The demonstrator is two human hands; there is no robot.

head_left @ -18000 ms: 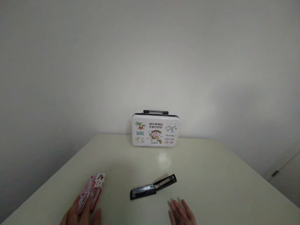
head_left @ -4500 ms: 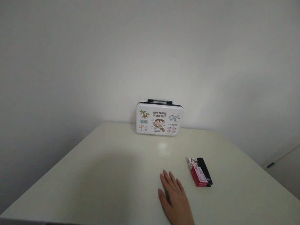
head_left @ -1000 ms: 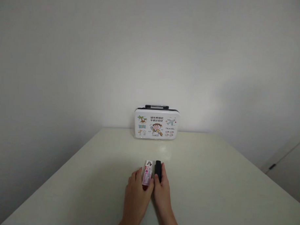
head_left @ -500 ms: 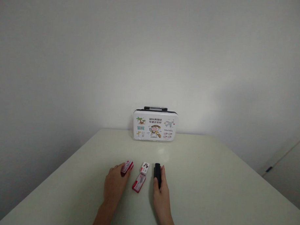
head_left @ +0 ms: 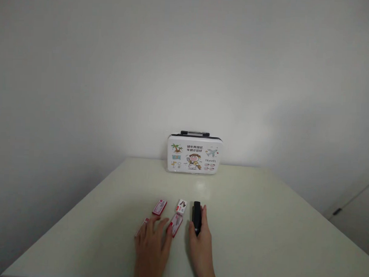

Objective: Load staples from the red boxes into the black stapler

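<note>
Fingers apart, my left hand (head_left: 151, 244) is over the table among small red-and-white staple boxes. Its thumb overlaps the left edge of one staple box (head_left: 177, 224); whether it touches is unclear. Another staple box (head_left: 141, 227) lies partly hidden behind its outer fingers. Just beyond the fingertips rests a third staple box (head_left: 160, 207). A white box (head_left: 181, 206) with a dark picture on it meets the far end of the thumb-side box. My right hand (head_left: 201, 244) is closed around a black stapler (head_left: 196, 215), thumb on its left, fingers on its right.
A white carry case (head_left: 195, 155) with cartoon prints and a dark handle stands upright at the table's back edge, by the wall (head_left: 187, 66). The pale table (head_left: 254, 230) narrows towards the wall. At the far right is a panel with a small dark fitting (head_left: 337, 211).
My left hand has let go of a staple box, drawn back towards me and spread its fingers. Another box shows by its outer fingers. The view has shifted slightly; the right hand keeps the stapler.
</note>
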